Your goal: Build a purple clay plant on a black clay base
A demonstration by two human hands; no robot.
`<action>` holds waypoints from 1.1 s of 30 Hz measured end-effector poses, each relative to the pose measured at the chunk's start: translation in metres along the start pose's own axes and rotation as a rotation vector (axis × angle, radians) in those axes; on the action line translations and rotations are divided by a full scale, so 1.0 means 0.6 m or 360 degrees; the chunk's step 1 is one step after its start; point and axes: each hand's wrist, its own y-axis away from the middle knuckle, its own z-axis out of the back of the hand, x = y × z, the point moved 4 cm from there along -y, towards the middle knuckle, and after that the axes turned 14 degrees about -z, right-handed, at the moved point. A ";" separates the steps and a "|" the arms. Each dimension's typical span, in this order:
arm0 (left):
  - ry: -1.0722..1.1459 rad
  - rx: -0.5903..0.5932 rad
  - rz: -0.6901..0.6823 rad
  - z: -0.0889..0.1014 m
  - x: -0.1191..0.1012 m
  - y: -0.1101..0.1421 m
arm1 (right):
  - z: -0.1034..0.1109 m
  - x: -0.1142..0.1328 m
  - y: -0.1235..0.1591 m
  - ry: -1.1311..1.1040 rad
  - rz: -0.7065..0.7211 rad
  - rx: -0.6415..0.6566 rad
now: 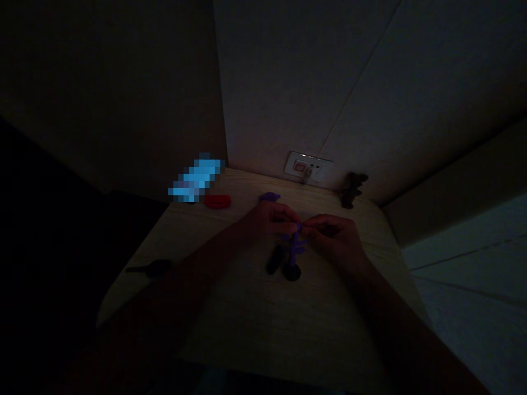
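A small purple piece with side branches [293, 253] stands upright on a round dark base [292, 272] on the wooden tabletop. My left hand [272, 217] pinches at its top from the left, thumb and fingertips together. From the right, my right hand [335, 236] also closes its fingertips at that top, almost touching the left fingers. The dim light hides exactly what lies between the fingertips. Just left of the base, a dark oblong object [275, 260] lies on the table. Beyond my left hand sits another purple object [269, 196], partly covered by it.
A bright pixelated rectangle [197, 178] and a red oval object [218, 202] are at the back left of the tabletop [247, 318]. A dark round item with a thin handle [158, 269] lies left. A dark figurine [352, 191] stands back right, near a wall socket [308, 167].
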 end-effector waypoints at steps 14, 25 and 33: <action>0.0078 0.0002 -0.0005 0.003 0.008 -0.003 | 0.001 0.000 0.001 -0.0014 -0.0006 0.0009; 0.0080 -0.0014 0.0019 0.007 0.021 -0.006 | 0.003 -0.006 -0.002 -0.0019 0.0023 0.0027; 0.0071 0.0003 0.0002 0.004 0.012 -0.005 | 0.002 -0.002 0.000 0.0036 -0.0011 -0.0020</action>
